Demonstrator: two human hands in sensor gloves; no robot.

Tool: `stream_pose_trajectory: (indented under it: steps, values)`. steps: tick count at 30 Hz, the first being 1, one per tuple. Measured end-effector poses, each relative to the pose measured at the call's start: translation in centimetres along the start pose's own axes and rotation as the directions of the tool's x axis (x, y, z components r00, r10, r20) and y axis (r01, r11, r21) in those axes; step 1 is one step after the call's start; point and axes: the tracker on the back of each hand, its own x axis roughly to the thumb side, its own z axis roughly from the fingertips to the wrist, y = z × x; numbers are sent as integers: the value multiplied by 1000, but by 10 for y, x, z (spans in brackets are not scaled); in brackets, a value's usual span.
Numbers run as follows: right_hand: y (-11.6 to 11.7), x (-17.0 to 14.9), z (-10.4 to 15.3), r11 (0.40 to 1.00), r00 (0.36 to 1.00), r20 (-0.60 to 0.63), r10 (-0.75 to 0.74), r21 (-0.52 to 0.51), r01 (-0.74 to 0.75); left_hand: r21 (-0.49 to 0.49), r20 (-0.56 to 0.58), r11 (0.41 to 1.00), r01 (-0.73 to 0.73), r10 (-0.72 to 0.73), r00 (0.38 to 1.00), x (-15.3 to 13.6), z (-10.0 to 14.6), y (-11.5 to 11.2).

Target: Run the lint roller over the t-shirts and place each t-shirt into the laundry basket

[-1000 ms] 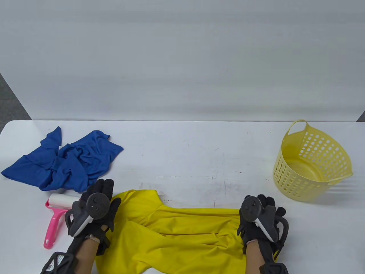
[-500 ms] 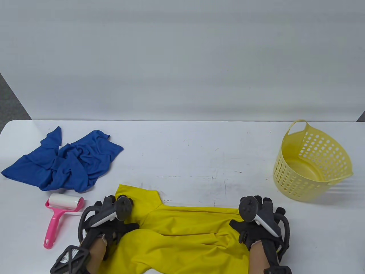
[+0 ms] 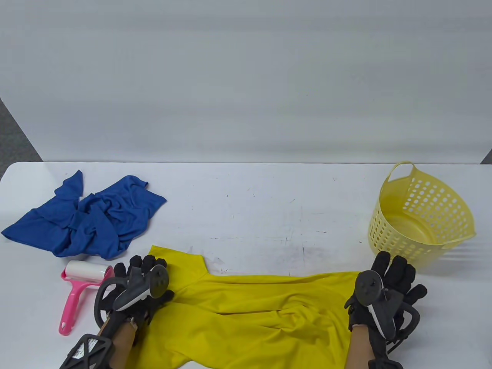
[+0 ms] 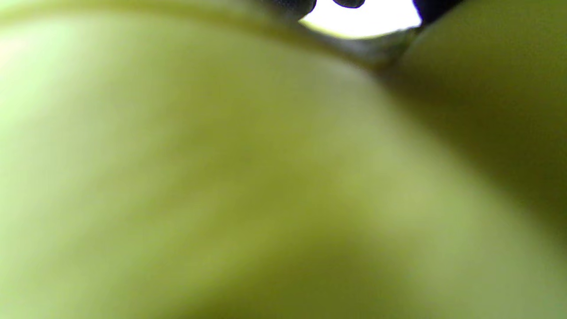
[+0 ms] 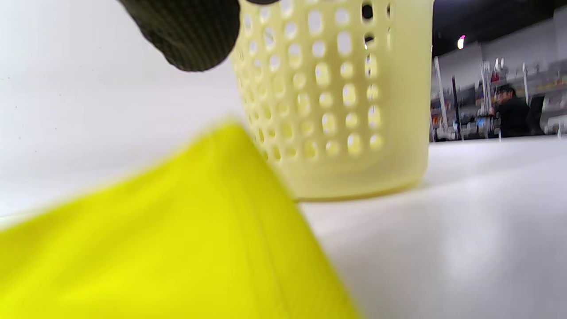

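Since the yellow t-shirt needs to lie flat for rolling, the left hand and right hand sit at its 2 ends, seemingly spreading it. Right fingers look straight on the cloth; can't tell if the left pinches it. Lint roller waits beside the left, laundry basket near the right.

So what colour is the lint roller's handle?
Pink; the lint roller shows best in the table view.
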Motion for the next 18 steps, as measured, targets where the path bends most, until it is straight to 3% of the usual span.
stream_pose_trajectory:
  steps: [2,5,6,8,11,12,14,15,17,18]
  values:
    - [-3,13,1,998,994,96,-61,23,59,62,29,997,-41,39,999,6,4,7]
    - [4,41,5,963,964,191,-183,231,137,77,102,994,-75,67,993,17,9,11]
    - [12,53,8,925,955,213,-209,360,122,59,124,997,-56,49,991,23,10,10]
    - [30,71,16,849,918,295,-265,523,77,-24,156,1000,-4,8,988,31,8,4]
    - [57,87,27,848,902,406,-149,522,-95,-188,172,981,54,-21,985,35,1,-9]
    - [64,88,28,817,894,433,-111,552,-166,-212,170,976,44,-7,985,34,-1,-12]
    - [77,85,29,669,906,420,-63,691,-274,-252,163,967,-35,78,984,27,-6,-17]
    - [80,80,27,595,933,336,-127,779,-199,-284,143,956,-78,123,982,22,-9,-19]
    - [84,71,24,549,965,212,-155,830,-94,-310,100,945,-107,145,984,14,-13,-21]
    - [84,66,22,533,969,215,-118,837,-121,-304,68,946,-115,142,988,11,-15,-22]
